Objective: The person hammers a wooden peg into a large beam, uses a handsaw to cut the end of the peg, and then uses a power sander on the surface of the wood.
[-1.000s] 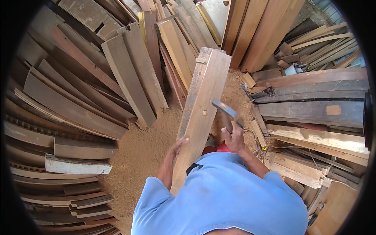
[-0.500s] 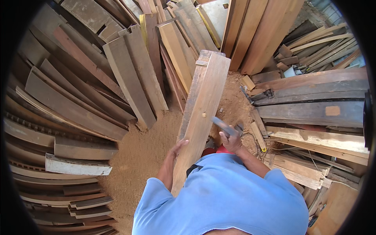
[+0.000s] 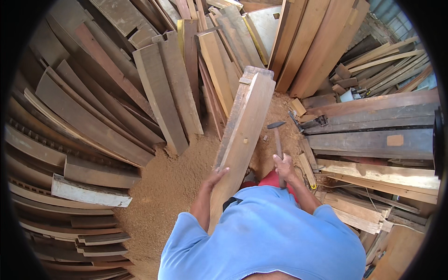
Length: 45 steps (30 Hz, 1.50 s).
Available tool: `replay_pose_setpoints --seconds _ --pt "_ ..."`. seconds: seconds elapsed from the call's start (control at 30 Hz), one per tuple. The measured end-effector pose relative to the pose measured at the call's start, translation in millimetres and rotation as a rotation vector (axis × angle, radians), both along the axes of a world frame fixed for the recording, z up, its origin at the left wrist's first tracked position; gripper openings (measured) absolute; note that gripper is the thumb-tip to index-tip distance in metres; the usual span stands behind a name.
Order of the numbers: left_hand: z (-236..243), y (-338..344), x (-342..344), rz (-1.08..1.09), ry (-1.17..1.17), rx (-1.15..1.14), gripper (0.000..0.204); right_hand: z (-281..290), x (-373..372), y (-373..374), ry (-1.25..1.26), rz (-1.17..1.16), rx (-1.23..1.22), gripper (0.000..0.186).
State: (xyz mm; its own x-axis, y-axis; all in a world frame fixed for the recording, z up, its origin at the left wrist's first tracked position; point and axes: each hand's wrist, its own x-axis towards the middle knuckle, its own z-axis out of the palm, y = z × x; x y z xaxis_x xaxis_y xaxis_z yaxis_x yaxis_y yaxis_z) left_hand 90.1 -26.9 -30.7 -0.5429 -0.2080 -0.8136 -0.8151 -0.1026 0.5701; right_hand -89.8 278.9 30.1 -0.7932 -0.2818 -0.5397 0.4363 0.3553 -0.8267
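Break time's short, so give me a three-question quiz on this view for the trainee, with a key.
1. What does the right hand grip?
A. a saw
B. a hammer
C. a chisel
2. True or false: the left hand is clear of the beam.
3. Fill in: in the picture, the hammer is to the ____ of the beam.

Key:
1. B
2. False; it touches the beam's left side.
3. right

Lumber is crowding a sawdust (image 3: 158, 200) floor.
Dark boards (image 3: 79, 109) are lining the left, a white-faced plank (image 3: 88, 191) lying among them; reddish-brown planks (image 3: 322, 51) are filling top right of centre; thin strips (image 3: 387, 59) are piling up upper right; below those, a grey beam (image 3: 354, 142) is showing a tan patch (image 3: 395, 140).
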Motion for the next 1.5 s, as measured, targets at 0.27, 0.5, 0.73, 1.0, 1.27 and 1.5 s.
replay_pose_setpoints --seconds 0.27,0.5,0.73,1.0,1.27,1.5 --pt "27.6 14.0 -4.0 -0.234 -0.001 -0.386 0.096 -11.6 10.2 11.6 -0.065 -0.130 -0.071 0.030" --pt "52.1 27.6 -13.7 -0.230 -0.145 -0.461 0.100 -6.8 11.5 6.5 -0.081 -0.071 -0.032 0.030" --pt "-2.4 5.2 30.4 -0.310 0.017 -0.607 0.096 0.8 6.3 -9.2 -0.040 0.068 -0.010 0.028" --pt "54.7 10.7 31.2 -0.148 -0.116 -0.482 0.096 17.4 -5.4 -38.6 -0.001 0.154 -0.028 0.028" --pt "13.2 61.9 42.2 -0.097 -0.106 -0.950 0.096 7.6 -37.9 -78.9 0.123 0.387 0.061 0.027" --pt "22.7 124.1 47.2 -0.089 -0.096 -0.909 0.094 -89.6 -148.7 -91.0 0.438 0.336 0.177 0.021"
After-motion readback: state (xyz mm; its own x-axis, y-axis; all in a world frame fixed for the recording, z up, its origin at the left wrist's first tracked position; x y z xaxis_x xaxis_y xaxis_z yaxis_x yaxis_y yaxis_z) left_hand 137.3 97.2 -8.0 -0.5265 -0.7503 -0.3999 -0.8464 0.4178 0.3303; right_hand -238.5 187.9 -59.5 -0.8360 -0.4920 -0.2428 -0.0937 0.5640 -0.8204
